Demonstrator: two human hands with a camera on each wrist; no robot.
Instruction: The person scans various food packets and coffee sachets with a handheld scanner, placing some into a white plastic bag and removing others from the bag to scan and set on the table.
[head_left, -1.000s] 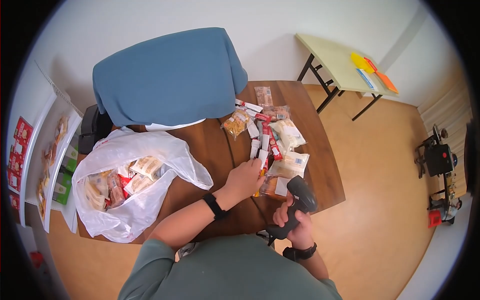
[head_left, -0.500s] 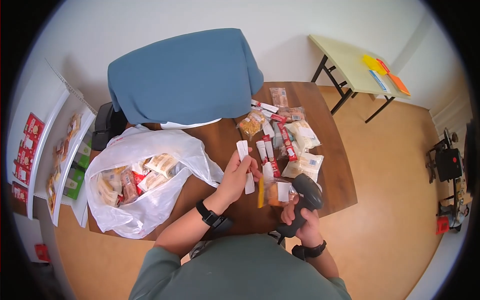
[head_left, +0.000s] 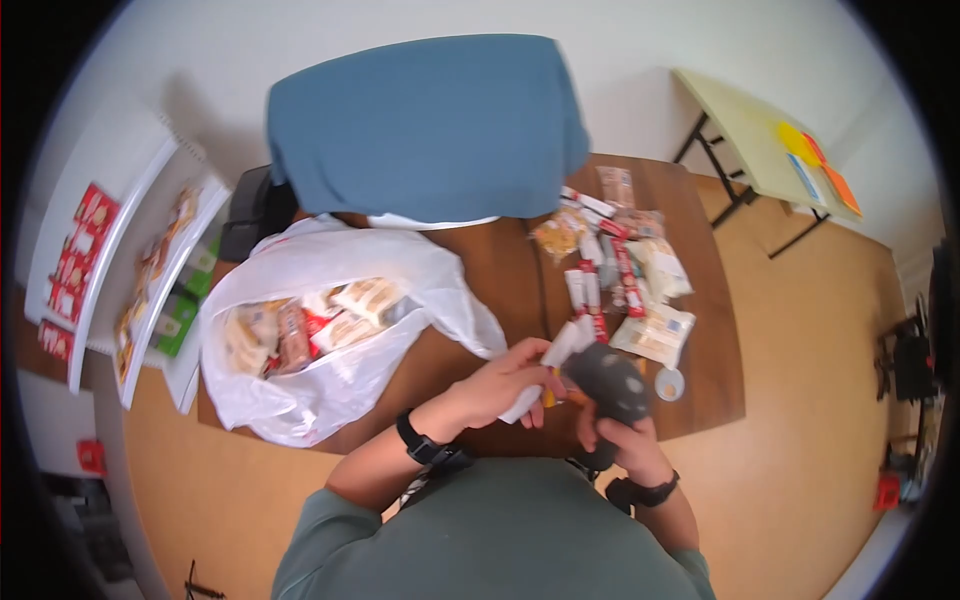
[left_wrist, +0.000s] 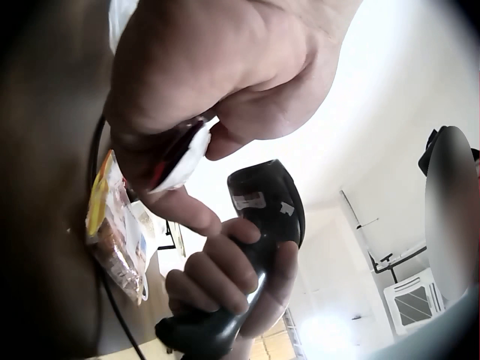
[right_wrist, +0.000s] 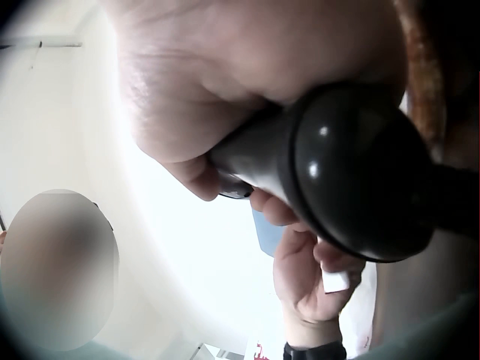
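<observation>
My left hand [head_left: 500, 388] pinches a white stick packet [head_left: 519, 403] with a red part that shows in the left wrist view. A black handheld barcode scanner [head_left: 608, 378] is gripped by my right hand [head_left: 638, 447], fingers wrapped round its handle [left_wrist: 244, 304]. Its head is close beside the packet and overlaps part of it in the head view. Beyond the hands lies a pile of stick packets [head_left: 628, 270] and bagged snacks, among them a pale packet [head_left: 655, 332]. A snack bag with a yellow edge [left_wrist: 96, 206] lies beyond my left fingers.
A white plastic bag [head_left: 340, 405] full of packaged food stands left on the brown table [head_left: 715, 370]. Behind it a blue cloth [head_left: 420, 130] covers something bulky. Shelves [head_left: 150, 250] with packages are at far left; a folding table [head_left: 745, 150] is at back right.
My left hand picked the stick packet from the pile, lifted it and carried it to the scanner's head. My right hand keeps hold of the scanner. The head view has shifted.
</observation>
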